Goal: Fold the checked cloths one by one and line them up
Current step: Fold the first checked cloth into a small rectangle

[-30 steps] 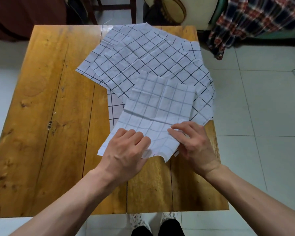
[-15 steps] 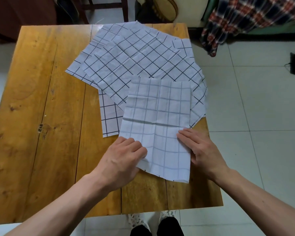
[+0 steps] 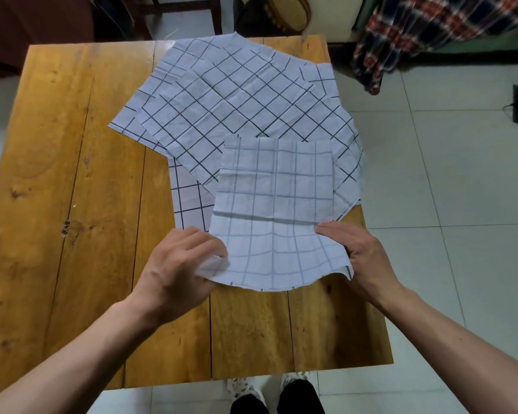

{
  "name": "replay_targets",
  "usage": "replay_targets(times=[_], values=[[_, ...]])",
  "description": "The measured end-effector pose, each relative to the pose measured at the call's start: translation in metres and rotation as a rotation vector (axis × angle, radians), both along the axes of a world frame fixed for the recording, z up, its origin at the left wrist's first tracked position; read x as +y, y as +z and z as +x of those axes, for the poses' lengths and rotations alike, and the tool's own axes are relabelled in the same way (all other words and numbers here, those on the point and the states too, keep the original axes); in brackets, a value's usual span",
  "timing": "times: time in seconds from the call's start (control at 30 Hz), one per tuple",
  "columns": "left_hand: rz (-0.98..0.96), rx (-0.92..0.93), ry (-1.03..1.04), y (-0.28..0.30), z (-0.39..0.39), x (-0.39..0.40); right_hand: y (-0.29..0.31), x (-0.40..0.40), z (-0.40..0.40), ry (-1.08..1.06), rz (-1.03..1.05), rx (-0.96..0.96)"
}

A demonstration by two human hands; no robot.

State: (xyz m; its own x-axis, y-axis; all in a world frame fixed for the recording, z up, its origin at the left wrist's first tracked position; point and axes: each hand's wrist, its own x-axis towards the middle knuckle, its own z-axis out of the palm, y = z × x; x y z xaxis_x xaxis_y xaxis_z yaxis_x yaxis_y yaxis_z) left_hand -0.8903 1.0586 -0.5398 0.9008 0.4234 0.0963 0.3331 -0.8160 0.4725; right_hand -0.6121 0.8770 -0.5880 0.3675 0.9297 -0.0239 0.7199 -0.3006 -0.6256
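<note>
A half-folded white cloth with a grey check (image 3: 277, 204) lies long-ways toward me, on top of a fan of several unfolded checked cloths (image 3: 237, 100) on the wooden table (image 3: 57, 174). My left hand (image 3: 180, 267) grips its near left corner, fingers curled round the bunched edge. My right hand (image 3: 356, 258) pinches the near right corner. The near end of the cloth is raised off the table and bows downward between my hands. A crease runs across its middle.
The left half of the table and its near strip show bare wood. The cloth pile hangs over the table's right edge. Chair legs (image 3: 216, 16) and a round basket (image 3: 287, 10) stand behind the table; a plaid blanket (image 3: 431, 28) hangs at the upper right. My feet (image 3: 275, 392) show below.
The top cloth has turned from slanted to straight in front of me. Both hands went from pressing on it to gripping its near corners, and the near edge has lifted off the table.
</note>
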Motion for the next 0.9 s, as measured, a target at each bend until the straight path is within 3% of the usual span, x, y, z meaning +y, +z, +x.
replay_targets(times=[0.2, 0.43, 0.9], values=[[-0.3, -0.052, 0.195, -0.019, 0.004, 0.027, 0.012, 0.01, -0.004, -0.026, 0.058, 0.153], [-0.389, 0.086, 0.289, -0.036, 0.022, 0.045, 0.015, 0.018, 0.001, -0.131, 0.074, 0.143], [-0.456, 0.032, 0.448, -0.036, 0.051, 0.061, 0.01, 0.048, 0.013, -0.473, -0.021, 0.262]])
